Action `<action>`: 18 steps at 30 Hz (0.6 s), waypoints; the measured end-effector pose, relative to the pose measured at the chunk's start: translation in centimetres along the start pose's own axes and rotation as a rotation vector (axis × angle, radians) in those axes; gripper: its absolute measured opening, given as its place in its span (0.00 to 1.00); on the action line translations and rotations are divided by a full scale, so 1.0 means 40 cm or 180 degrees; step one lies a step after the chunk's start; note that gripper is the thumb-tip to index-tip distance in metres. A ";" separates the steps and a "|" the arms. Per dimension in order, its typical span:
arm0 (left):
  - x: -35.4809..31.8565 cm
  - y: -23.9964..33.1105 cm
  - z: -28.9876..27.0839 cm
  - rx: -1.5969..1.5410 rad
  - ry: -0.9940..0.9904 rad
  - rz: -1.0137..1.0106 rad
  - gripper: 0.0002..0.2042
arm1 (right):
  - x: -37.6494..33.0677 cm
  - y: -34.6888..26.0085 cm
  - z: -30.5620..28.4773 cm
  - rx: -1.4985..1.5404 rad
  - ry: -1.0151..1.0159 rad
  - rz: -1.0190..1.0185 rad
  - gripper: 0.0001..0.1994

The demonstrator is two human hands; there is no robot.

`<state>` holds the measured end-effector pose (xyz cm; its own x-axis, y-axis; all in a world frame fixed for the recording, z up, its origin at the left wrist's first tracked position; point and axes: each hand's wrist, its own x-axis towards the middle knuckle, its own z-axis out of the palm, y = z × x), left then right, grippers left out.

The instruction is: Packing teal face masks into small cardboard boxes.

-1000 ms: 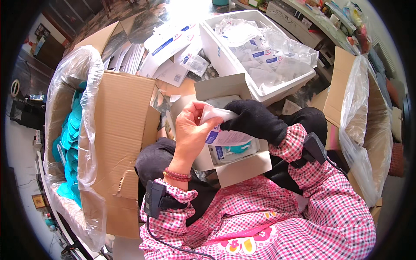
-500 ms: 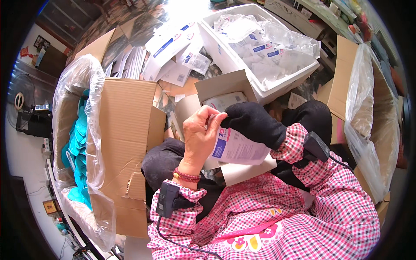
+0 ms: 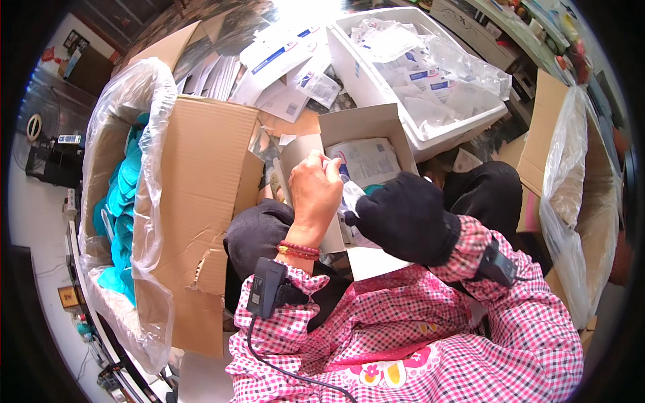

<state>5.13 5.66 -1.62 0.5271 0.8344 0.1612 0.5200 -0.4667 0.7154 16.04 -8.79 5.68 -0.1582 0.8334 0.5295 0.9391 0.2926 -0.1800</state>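
Both the left hand (image 3: 316, 191) and gloved right hand (image 3: 403, 215) still grip the packet (image 3: 351, 195), now lowered into the box (image 3: 356, 127).

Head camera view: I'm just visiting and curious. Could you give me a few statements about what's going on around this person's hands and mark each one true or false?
1. The right hand wears a dark glove. True.
2. The left hand is gloved too. False: it is bare, with a red bead bracelet at the wrist.
3. Both hands are at a clear plastic packet over a small open cardboard box. True.
4. The bag-lined carton on the person's left holds red items. False: they are teal.
5. The white tub ahead holds clear packets. True.
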 end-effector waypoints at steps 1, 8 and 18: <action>0.007 0.001 -0.004 0.0082 -0.0104 -0.0083 0.09 | 0.003 -0.014 -0.043 -0.0006 0.0001 -0.0005 0.05; -0.002 -0.057 0.001 0.0930 -0.0289 0.0298 0.09 | -0.005 0.068 -0.066 -0.0822 0.0593 0.0348 0.10; -0.018 0.054 -0.039 -0.1508 -0.0900 0.0849 0.07 | -0.037 0.207 0.005 0.0175 0.0413 0.0855 0.08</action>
<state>4.83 4.50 0.87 0.7897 0.5663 0.2361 0.0243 -0.4135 0.9102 24.00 -7.52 3.25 0.1372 0.8186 0.5578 0.9237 0.0976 -0.3705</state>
